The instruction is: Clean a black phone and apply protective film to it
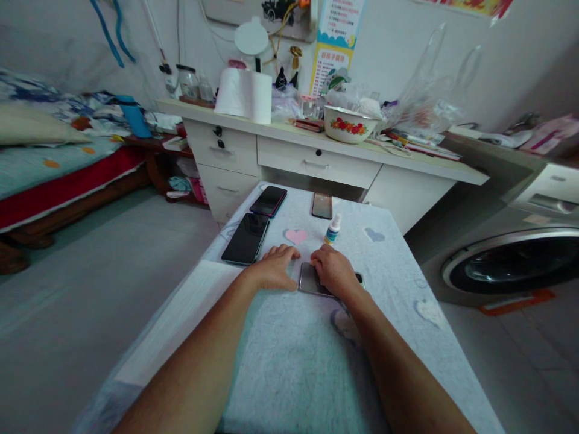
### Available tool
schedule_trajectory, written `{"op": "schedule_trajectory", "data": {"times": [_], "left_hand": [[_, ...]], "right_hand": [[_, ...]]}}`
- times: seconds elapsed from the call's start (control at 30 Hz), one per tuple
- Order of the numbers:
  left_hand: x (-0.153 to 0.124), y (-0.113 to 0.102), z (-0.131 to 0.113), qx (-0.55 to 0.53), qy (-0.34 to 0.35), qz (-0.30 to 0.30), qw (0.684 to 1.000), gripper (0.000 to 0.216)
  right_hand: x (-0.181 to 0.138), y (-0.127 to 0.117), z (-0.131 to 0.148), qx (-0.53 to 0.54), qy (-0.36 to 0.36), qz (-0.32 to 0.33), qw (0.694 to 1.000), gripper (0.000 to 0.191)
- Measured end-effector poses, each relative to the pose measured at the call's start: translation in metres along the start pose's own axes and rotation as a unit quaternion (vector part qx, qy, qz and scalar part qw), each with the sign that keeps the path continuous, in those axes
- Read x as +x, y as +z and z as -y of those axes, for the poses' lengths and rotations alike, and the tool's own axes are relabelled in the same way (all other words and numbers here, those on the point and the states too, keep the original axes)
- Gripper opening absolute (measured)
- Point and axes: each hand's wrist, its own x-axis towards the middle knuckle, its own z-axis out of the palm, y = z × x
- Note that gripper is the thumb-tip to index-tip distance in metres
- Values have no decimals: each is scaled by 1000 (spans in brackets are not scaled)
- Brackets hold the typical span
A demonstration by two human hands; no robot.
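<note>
A smartphone lies flat and crosswise on the cloth-covered table, partly hidden by my right hand. The fingers of that hand are curled together and pressed down on the phone; whatever they pinch is hidden from me. My left hand rests on the tablecloth just left of the phone, its thumb and fingers apart, thumb tip by the phone's left end. Beyond my right hand stands a small white spray bottle with a blue label.
Two dark phones lie at the table's left. A phone-shaped case is near the far edge. White paper covers the left side. Behind are a white desk with a flowered bowl, and a washing machine at right.
</note>
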Motion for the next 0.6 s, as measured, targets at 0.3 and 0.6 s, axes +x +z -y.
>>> {"op": "schedule_trajectory", "data": {"times": [0.3,0.6], "left_hand": [[0,2,2,3,2,5,1000,80],[2,5,4,11,10,-11,1000,80]], "right_hand": [[6,6,14,-3,-26,-4,1000,22],[6,6,16,-5,-21,0,1000,23]]}}
